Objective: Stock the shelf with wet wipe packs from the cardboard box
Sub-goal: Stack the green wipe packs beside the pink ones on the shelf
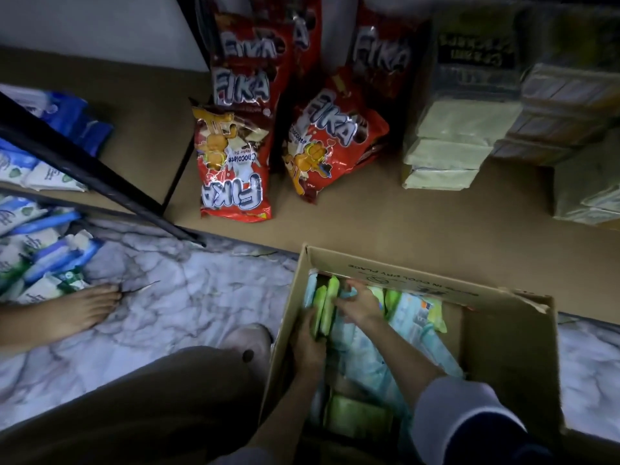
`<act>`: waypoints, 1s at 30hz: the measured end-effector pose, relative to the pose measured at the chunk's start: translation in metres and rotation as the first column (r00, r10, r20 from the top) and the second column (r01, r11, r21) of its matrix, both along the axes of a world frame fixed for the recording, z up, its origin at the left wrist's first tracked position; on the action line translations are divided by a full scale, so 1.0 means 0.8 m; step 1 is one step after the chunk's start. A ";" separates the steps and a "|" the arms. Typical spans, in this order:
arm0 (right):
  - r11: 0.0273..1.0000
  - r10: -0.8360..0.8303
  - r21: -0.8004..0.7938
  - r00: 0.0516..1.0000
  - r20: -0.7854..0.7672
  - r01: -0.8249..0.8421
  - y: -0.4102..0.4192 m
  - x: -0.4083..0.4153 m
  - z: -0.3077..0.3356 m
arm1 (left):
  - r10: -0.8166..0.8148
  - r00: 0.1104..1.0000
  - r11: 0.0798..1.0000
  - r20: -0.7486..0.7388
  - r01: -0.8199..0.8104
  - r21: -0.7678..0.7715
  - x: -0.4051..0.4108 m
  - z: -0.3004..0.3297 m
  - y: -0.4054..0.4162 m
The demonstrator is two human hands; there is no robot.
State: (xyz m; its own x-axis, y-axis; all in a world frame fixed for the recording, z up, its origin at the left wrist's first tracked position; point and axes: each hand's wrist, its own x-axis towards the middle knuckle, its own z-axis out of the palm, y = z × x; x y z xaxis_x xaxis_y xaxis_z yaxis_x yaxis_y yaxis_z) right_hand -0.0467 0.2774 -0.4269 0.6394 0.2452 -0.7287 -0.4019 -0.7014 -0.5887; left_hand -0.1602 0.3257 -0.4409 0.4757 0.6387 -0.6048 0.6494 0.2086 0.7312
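Left hand's fingers (pixel 310 325) behind packs (pixel 324 308)

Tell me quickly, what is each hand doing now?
Left hand: grips the green wet wipe packs.
Right hand: fingers on the same packs; grip unclear.

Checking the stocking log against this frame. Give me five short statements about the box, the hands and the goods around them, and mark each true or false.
1. Both hands are inside the cardboard box. True: the left hand and the right hand are both down among the packs.
2. The left hand grips green wipe packs standing on edge. True.
3. The red snack bags lie inside the box. False: they sit on the brown shelf board beyond the box.
4. The box is empty apart from the green packs. False: light blue packs also fill it.
5. The floor is plain wood. False: it shows a marble pattern.
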 end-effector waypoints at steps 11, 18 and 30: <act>0.994 -0.079 -0.063 0.990 0.117 0.087 0.001 -0.003 -0.015 | -0.078 0.996 0.996 -0.041 0.079 0.038 -0.004 -0.007 -0.003; 0.961 -0.277 0.058 0.951 0.137 0.271 -0.029 -0.028 0.016 | -0.070 0.998 0.995 -0.002 0.070 0.064 -0.015 0.027 -0.004; 0.911 -0.399 0.243 0.860 0.318 0.333 -0.133 -0.021 0.187 | -0.270 0.909 0.963 0.318 0.255 0.088 0.009 0.200 -0.030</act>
State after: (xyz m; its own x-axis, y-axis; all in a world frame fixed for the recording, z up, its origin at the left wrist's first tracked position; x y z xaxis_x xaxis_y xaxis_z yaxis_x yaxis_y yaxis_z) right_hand -0.0639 0.1710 -0.2770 0.9133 0.0427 -0.4050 -0.3518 -0.4181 -0.8375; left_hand -0.1527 0.3018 -0.2809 0.7950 0.4857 -0.3633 0.4019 0.0268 0.9153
